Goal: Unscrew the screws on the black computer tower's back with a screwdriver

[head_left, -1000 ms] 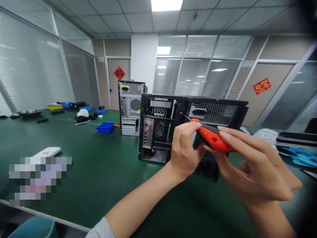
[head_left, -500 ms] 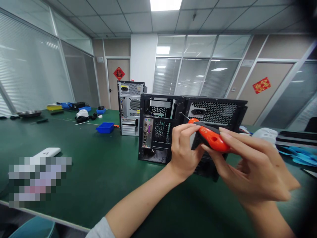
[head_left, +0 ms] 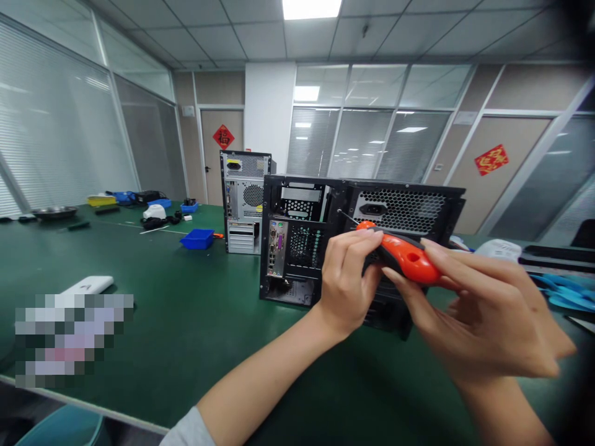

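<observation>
An orange and black screwdriver [head_left: 411,257] points its thin shaft up and left at the back of a black computer case [head_left: 302,291]. The tip is at the case's frame, left of the power supply grille [head_left: 409,207]; whether it sits in a screw cannot be made out. My right hand [head_left: 483,310] is closed around the rear of the orange handle. Nearer the shaft, my left hand [head_left: 348,279] pinches the front of the handle with bent fingers. Both hands cover the lower middle of the case.
A second computer tower [head_left: 246,204] stands behind on the green table [head_left: 186,334]. A blue tray [head_left: 198,239] sits left of it. A white device [head_left: 93,285] and a blurred-out item lie at left. Blue objects [head_left: 564,288] lie at far right.
My right hand has shifted slightly right, and the screwdriver handle has turned and moved a little right with it. The left hand keeps its grip; the case stays in place.
</observation>
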{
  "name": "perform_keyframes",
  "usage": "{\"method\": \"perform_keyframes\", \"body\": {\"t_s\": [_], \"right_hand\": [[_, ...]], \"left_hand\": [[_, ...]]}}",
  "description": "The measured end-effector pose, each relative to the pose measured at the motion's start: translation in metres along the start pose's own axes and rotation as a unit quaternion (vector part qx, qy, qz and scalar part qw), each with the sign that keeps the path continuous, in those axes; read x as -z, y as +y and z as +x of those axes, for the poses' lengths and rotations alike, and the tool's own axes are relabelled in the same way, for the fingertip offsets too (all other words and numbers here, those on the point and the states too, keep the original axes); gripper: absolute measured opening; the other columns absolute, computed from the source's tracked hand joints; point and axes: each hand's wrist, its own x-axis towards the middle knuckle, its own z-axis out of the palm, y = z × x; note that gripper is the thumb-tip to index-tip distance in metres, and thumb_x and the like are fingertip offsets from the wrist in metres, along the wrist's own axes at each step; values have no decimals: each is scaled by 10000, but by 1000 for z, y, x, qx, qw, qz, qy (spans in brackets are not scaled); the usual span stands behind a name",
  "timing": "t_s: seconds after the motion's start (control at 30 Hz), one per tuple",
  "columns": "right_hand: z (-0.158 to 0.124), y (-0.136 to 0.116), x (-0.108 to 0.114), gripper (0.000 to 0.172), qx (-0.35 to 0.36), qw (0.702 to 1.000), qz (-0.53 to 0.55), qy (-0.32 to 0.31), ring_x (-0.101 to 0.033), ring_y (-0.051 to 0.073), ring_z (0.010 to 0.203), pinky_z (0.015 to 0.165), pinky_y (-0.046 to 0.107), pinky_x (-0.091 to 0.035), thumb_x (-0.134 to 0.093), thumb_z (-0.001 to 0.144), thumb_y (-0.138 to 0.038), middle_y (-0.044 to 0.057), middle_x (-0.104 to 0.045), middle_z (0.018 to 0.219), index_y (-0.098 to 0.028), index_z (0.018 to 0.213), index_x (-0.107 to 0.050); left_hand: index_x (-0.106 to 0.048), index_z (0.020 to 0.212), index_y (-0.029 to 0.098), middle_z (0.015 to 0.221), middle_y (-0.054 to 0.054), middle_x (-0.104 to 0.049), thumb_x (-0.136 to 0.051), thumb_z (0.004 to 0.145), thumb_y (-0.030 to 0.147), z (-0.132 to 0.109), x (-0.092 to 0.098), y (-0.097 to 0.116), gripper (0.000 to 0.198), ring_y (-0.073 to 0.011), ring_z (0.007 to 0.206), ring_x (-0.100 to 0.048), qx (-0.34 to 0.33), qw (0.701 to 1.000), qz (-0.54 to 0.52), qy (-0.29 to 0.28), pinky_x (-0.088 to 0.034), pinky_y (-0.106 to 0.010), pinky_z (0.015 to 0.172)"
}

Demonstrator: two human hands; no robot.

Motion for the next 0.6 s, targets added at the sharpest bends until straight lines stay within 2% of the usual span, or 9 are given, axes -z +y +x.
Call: {"method": "perform_keyframes", "body": {"t_s": [0.4,0.6], "right_hand": [[0,2,-2,618,0,1000,-7,10,-656,226,790,613,343,-551,-767,705,-180,75,-670,1000,-265,1271,-534],[-2,-2,0,530,-35,999,1,-5,-660,245,796,616,363,-558,-780,686,-176,98,-671,976,-225,1177,-587]], "left_hand": [[-532,1177,185,1083,-69,-650,-423,931,185,1,4,-1,269,-159,1066,-604,-12,999,11,-28,-524,-336,924],[-540,1177,168,1072,-73,-650,-421,933,177,2,4,-4,272,-147,1062,-604,-43,999,16,-29,-524,-306,919]]}}
